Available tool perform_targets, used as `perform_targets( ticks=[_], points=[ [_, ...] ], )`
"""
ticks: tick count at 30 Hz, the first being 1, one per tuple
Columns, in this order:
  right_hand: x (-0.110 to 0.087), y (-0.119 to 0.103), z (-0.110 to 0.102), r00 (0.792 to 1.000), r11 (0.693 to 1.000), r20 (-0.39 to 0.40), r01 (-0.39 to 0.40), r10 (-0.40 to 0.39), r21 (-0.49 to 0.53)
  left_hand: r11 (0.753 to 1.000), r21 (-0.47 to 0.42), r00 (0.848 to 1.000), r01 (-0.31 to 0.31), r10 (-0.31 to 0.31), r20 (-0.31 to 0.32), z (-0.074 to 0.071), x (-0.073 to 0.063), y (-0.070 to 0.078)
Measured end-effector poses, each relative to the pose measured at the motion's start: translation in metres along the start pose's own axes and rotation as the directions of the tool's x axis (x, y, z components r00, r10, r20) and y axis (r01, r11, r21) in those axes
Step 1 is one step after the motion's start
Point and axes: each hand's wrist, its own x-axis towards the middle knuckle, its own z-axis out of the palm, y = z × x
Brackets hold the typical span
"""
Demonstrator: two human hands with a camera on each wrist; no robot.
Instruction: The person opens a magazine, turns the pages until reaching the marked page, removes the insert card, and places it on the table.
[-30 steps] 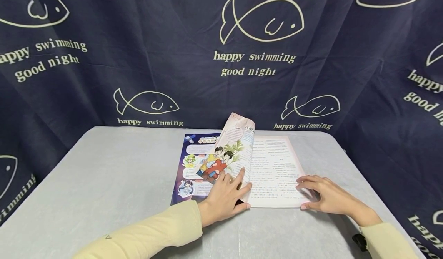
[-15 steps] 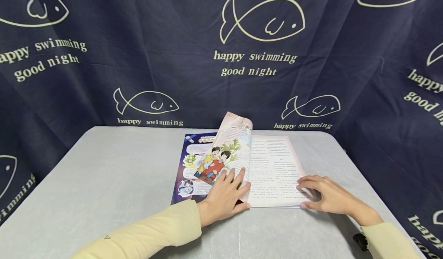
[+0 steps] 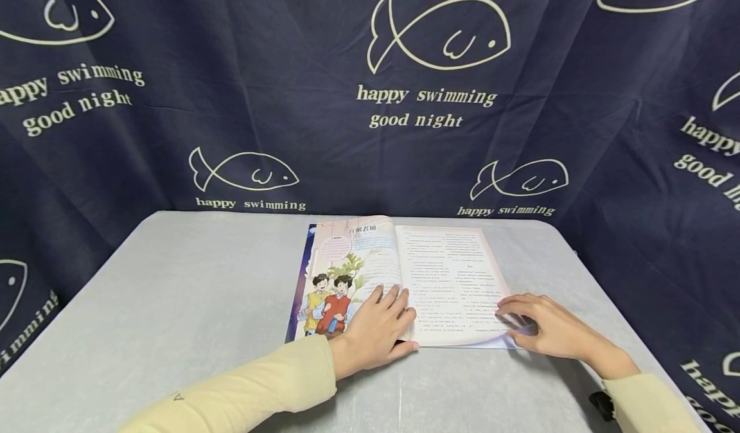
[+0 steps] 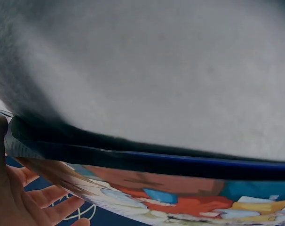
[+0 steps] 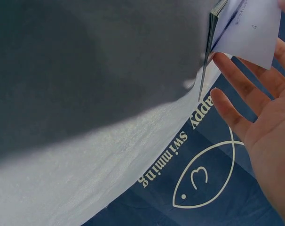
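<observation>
In the head view, the magazine [image 3: 430,259] lies spread on the grey table [image 3: 191,279], just right of centre and low in the frame. The left hand [image 3: 376,327] rests with fingers extended and slightly apart beside the spine, on the illustrated left page [image 3: 372,263], probably to press it flat against its curl. At lower right, the right hand [image 3: 546,327] has thumb and fingers drawn close on the outer corner of the right page [image 3: 451,279], which bows up, seemingly pinched so it lifts clear of the sheets below.

In the left wrist view, the magazine's dark edge crosses the lower frame; that hand's fingers fan out at lower left, though their contact is hidden.

In the right wrist view, a lifted leaf [image 5: 253,33] hangs at upper right between thumb and fingers, the other fingers spread; the fish-print cloth [image 5: 203,169] shows below.
</observation>
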Motion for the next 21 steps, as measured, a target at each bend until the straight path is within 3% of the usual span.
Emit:
perform_targets(
  ticks=[16, 21],
  points=[
    [0.0019, 0.0007, -0.0001, 0.999, 1.000, -0.030, 0.029, -0.029, -0.012, 1.000, 0.009, 0.999, 0.014, -0.014, 0.033, -0.0008, 0.0008, 0.0037],
    [0.0032, 0.0028, 0.0003, 0.999, 0.999, -0.038, 0.007, -0.008, -0.037, 1.000, 0.009, 0.999, 0.028, -0.028, 0.040, -0.0018, 0.0033, 0.0053]
  ],
)
